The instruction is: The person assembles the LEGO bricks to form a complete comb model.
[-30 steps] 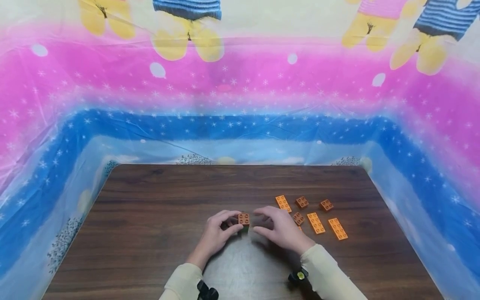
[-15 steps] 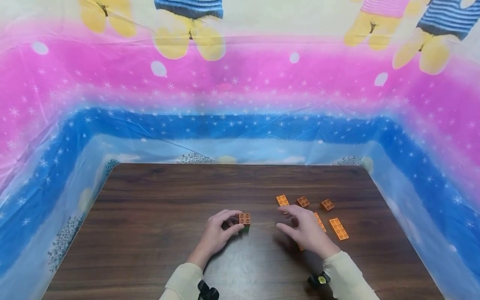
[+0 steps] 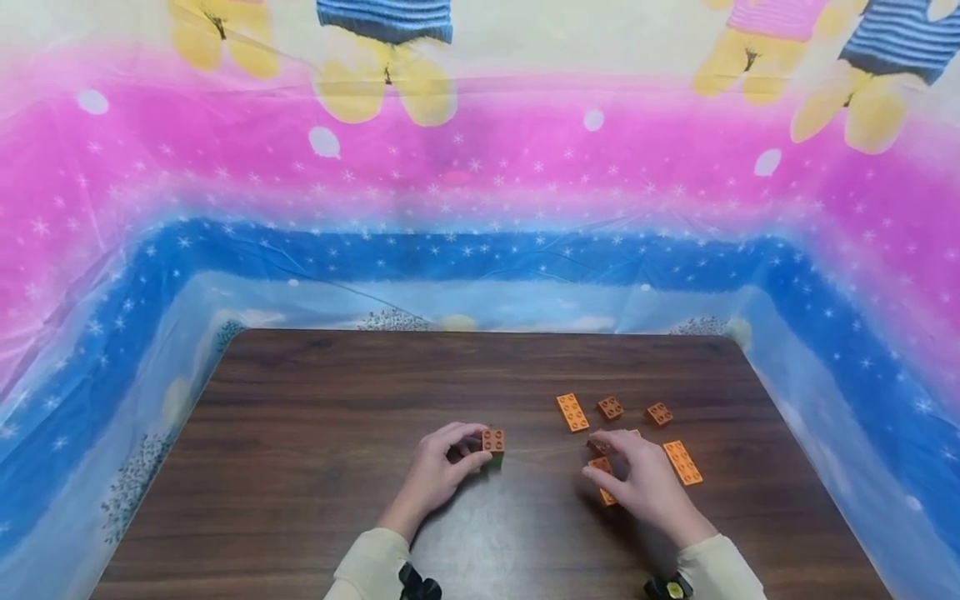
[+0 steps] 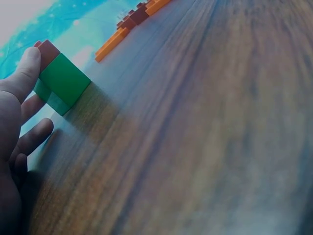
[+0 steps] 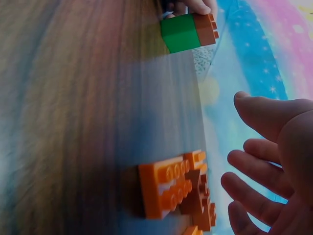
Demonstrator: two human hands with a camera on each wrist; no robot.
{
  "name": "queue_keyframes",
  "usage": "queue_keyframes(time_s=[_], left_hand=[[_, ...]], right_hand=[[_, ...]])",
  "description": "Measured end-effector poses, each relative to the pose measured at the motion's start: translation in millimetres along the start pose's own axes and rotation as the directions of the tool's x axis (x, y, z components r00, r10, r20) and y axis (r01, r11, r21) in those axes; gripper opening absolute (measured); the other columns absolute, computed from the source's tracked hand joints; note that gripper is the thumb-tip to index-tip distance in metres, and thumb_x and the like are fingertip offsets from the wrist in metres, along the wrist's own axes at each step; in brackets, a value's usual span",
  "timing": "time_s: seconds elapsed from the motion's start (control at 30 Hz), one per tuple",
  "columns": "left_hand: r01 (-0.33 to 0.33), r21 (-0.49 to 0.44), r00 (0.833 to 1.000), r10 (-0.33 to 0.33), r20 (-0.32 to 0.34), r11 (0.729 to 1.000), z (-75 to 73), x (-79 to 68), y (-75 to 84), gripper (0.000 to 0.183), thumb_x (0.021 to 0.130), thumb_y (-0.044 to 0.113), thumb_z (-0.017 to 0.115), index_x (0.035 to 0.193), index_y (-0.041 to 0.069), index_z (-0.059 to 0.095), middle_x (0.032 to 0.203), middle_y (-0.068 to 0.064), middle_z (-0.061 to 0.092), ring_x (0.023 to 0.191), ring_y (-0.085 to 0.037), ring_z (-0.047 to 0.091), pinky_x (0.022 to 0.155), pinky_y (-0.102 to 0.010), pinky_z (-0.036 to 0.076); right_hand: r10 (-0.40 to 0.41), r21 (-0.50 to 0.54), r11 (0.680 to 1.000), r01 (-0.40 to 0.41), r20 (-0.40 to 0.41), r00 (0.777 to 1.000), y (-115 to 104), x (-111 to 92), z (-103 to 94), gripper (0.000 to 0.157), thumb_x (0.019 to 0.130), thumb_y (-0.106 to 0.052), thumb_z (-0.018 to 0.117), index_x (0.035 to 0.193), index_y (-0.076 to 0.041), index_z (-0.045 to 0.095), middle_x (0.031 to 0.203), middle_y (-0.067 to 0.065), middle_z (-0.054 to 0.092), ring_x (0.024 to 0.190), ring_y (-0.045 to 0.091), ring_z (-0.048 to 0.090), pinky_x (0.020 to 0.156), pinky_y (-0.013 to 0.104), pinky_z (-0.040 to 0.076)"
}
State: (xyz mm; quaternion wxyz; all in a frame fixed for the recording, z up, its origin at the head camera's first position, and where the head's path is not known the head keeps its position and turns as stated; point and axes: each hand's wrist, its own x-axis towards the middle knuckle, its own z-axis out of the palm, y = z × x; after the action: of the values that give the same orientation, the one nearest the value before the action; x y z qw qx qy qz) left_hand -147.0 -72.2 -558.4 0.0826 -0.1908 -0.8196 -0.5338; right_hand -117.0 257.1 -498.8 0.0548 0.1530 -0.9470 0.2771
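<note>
Near the middle of the table, my left hand [image 3: 435,468] pinches a stack of toy building bricks between thumb and fingers. A brown brick [image 3: 492,440] with studs up tops the stack; its green lower part [image 4: 66,82] stands on the wood. My right hand [image 3: 651,479] hovers over the loose bricks at the right, fingers spread and loosely bent, nothing between them in the right wrist view. Just by its fingertips are a brown brick [image 3: 597,447], partly covered, and an orange brick [image 5: 161,188]. Another orange brick is mostly hidden under the hand.
Beyond the right hand lie an orange brick [image 3: 573,412] and two small brown bricks [image 3: 611,407]. One more orange brick [image 3: 682,462] lies to its right. A printed cloth [image 3: 480,254] hangs round the dark wooden table [image 3: 315,392].
My right hand has moved away from the stack, rightward to the loose bricks. The left hand keeps its hold on the stack in about the same spot.
</note>
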Motion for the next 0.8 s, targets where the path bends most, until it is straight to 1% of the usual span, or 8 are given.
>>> queue_keyframes(time_s=[0.07, 0.17, 0.3, 0.47, 0.53, 0.63, 0.7, 0.8], left_hand=[[-0.005, -0.004, 1.0, 0.005, 0.0, 1.0, 0.6, -0.4, -0.6, 0.035, 0.089, 0.019, 0.086, 0.122, 0.021, 0.076, 0.108, 0.006, 0.074, 0.085, -0.008, 0.066, 0.074, -0.031, 0.057], [-0.008, -0.009, 1.0, 0.008, 0.002, 1.0, 1.1, -1.4, -1.8, 0.034, 0.09, 0.02, 0.085, 0.122, 0.021, 0.076, 0.107, 0.006, 0.074, 0.085, -0.007, 0.066, 0.074, -0.029, 0.057], [-0.004, 0.001, 1.0, 0.004, 0.008, 1.0, 0.2, -2.9, -1.9, 0.033, 0.09, 0.021, 0.085, 0.122, 0.02, 0.076, 0.108, 0.006, 0.074, 0.086, -0.006, 0.065, 0.074, -0.028, 0.057], [0.019, -0.003, 1.0, -0.019, 0.014, 1.0, -0.7, -3.4, -0.7, 0.034, 0.089, 0.022, 0.085, 0.122, 0.021, 0.076, 0.108, 0.007, 0.074, 0.086, -0.006, 0.065, 0.075, -0.028, 0.056], [0.015, -0.004, 1.0, -0.015, 0.01, 1.0, -0.5, -3.0, -0.8, 0.034, 0.089, 0.022, 0.086, 0.121, 0.021, 0.076, 0.107, 0.007, 0.074, 0.086, -0.006, 0.065, 0.075, -0.029, 0.057], [0.003, -0.006, 1.0, -0.003, 0.0, 1.0, -0.1, -2.0, -1.4, 0.034, 0.088, 0.021, 0.086, 0.121, 0.021, 0.076, 0.107, 0.006, 0.075, 0.085, -0.006, 0.065, 0.074, -0.03, 0.057], [-0.007, -0.009, 1.0, 0.007, -0.005, 1.0, 0.2, -1.6, -1.8, 0.033, 0.089, 0.02, 0.086, 0.121, 0.02, 0.076, 0.107, 0.005, 0.075, 0.085, -0.007, 0.065, 0.074, -0.031, 0.057], [0.0, -0.017, 1.0, 0.0, 0.0, 1.0, 0.3, -1.1, -1.9, 0.033, 0.089, 0.021, 0.086, 0.121, 0.021, 0.076, 0.108, 0.006, 0.075, 0.085, -0.007, 0.066, 0.074, -0.03, 0.057]], right_hand=[[0.024, -0.03, 0.999, -0.024, -0.001, 1.0, 2.0, -4.9, -1.3, 0.048, 0.087, -0.029, 0.088, 0.128, -0.009, 0.073, 0.119, 0.005, 0.075, 0.103, 0.024, 0.072, 0.084, 0.05, 0.059], [0.078, -0.06, 0.995, -0.078, 0.003, 0.997, 4.7, -11.5, -2.4, 0.05, 0.087, -0.034, 0.088, 0.127, -0.009, 0.074, 0.12, 0.006, 0.075, 0.101, 0.024, 0.071, 0.083, 0.05, 0.059], [0.16, -0.081, 0.984, -0.157, 0.024, 0.987, 6.7, -17.3, -2.7, 0.054, 0.086, -0.043, 0.087, 0.126, -0.009, 0.074, 0.118, 0.006, 0.073, 0.098, 0.022, 0.069, 0.081, 0.047, 0.059], [0.241, -0.131, 0.964, -0.233, 0.053, 0.969, 6.4, -21.1, -2.4, 0.063, 0.085, -0.056, 0.084, 0.125, -0.009, 0.074, 0.119, 0.008, 0.072, 0.104, 0.025, 0.069, 0.089, 0.054, 0.057], [0.266, -0.152, 0.955, -0.254, 0.06, 0.962, 6.2, -22.0, -2.2, 0.067, 0.084, -0.06, 0.083, 0.125, -0.008, 0.073, 0.12, 0.009, 0.072, 0.107, 0.027, 0.068, 0.092, 0.057, 0.055], [0.294, -0.168, 0.945, -0.279, 0.069, 0.953, 6.2, -22.5, -1.6, 0.07, 0.083, -0.063, 0.082, 0.126, -0.008, 0.073, 0.121, 0.009, 0.072, 0.108, 0.028, 0.068, 0.094, 0.059, 0.054], [0.308, -0.174, 0.94, -0.292, 0.075, 0.948, 6.9, -22.4, -0.8, 0.071, 0.082, -0.064, 0.082, 0.126, -0.008, 0.072, 0.12, 0.009, 0.072, 0.108, 0.028, 0.068, 0.093, 0.058, 0.055], [0.324, -0.187, 0.934, -0.304, 0.09, 0.942, 8.4, -21.8, 0.4, 0.073, 0.08, -0.066, 0.082, 0.124, -0.008, 0.073, 0.116, 0.009, 0.072, 0.105, 0.026, 0.069, 0.09, 0.057, 0.056]])
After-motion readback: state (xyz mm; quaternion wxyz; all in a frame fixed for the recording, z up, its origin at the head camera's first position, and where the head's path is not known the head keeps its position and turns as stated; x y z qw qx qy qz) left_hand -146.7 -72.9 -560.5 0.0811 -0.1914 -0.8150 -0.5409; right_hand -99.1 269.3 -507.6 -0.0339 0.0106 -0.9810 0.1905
